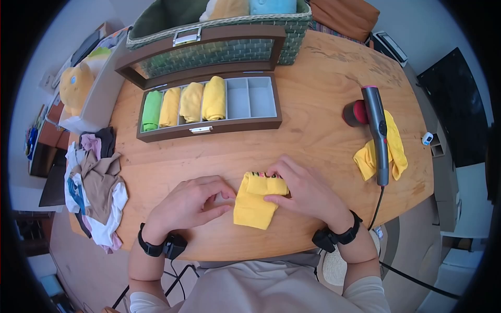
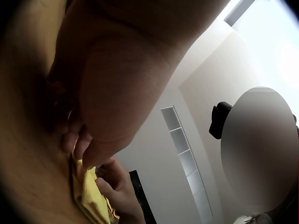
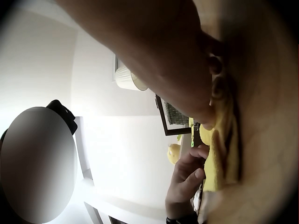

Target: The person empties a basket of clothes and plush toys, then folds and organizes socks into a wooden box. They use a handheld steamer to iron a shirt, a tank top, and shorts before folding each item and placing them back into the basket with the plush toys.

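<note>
A folded yellow cloth [image 1: 255,201] with a patterned strip along its top edge lies near the table's front edge. My right hand [image 1: 305,190] pinches its upper right part between thumb and fingers. On the cloth's left side is my left hand [image 1: 193,203], fingers loosely bent and holding nothing, the fingertips close to the edge; contact cannot be told. The left wrist view shows the yellow cloth [image 2: 93,196] between both hands. In the right wrist view the cloth [image 3: 217,158] is partly hidden under my right hand.
An open brown box [image 1: 209,128] holds one green and several yellow rolled cloths, with bare compartments at right. Behind it is a green basket [image 1: 292,41]. Piled clothes [image 1: 99,193] lie left. A corded grey device [image 1: 378,135] rests on yellow cloth [image 1: 396,148] at right.
</note>
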A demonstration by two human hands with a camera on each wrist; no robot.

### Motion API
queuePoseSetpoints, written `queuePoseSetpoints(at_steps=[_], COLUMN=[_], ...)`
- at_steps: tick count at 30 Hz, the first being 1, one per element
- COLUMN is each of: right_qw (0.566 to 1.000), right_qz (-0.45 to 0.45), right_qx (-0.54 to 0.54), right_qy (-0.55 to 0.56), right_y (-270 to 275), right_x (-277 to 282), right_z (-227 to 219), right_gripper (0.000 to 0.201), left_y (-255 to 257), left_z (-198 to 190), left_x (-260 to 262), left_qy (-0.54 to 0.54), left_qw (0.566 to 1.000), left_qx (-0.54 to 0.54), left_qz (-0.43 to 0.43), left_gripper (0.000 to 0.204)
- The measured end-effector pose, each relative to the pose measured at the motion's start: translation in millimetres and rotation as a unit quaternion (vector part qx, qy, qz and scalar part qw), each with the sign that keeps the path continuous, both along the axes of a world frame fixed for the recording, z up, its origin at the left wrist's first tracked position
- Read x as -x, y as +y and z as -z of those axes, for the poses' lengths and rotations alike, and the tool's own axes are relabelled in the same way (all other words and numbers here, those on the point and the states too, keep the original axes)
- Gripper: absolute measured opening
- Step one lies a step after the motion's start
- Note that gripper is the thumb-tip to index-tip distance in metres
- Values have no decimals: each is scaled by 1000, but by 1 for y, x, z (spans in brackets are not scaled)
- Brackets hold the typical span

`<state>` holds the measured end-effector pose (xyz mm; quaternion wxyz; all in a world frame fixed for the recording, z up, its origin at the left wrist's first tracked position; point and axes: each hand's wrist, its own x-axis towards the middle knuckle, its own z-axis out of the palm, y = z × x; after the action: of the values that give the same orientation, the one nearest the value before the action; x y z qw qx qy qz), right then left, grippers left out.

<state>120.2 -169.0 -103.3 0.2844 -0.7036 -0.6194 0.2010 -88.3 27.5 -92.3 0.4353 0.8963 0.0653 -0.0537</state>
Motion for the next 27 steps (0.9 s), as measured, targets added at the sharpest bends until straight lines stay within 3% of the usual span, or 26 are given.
queuePoseSetpoints(at_steps=[5, 8, 10, 11, 13, 15, 17, 20, 26, 27], right_qw=[997, 997, 996, 995, 994, 993, 980, 992, 999, 999], right_qz=[22, 47, 58, 69, 64, 58, 13, -47, -41, -39], right_qx=[30, 25, 31, 38, 23, 9, 74, 10, 17, 15], right_qy=[-61, -48, -54, -61, -84, -107, -185, -120, -18, -21], right_y=[0, 1, 2, 3, 4, 5, 5, 2, -4, -4], right_x=[1, 3, 5, 6, 8, 9, 10, 6, 8, 7], right_z=[2, 8, 8, 9, 15, 16, 13, 11, -9, -7], right_gripper=[38, 36, 36, 35, 36, 37, 35, 35, 24, 24], left_y=[-2, -2, -2, -3, -6, -6, -5, -4, -5, -2], left_z=[1, -3, -1, 1, 3, 2, 1, 1, 3, 3], left_x=[1, 3, 2, 2, 3, 4, 4, 4, 5, 4], left_qy=[-33, 44, -18, -19, -84, -58, -33, 4, -26, 17], left_qw=[999, 997, 994, 994, 990, 991, 993, 994, 994, 995], left_qx=[-9, 65, 10, 11, -16, -15, -14, -1, -9, 36], left_qz=[3, 0, 109, 109, 115, 116, 114, 113, 108, 88], left_gripper=[25, 28, 32, 32, 33, 34, 35, 33, 23, 20])
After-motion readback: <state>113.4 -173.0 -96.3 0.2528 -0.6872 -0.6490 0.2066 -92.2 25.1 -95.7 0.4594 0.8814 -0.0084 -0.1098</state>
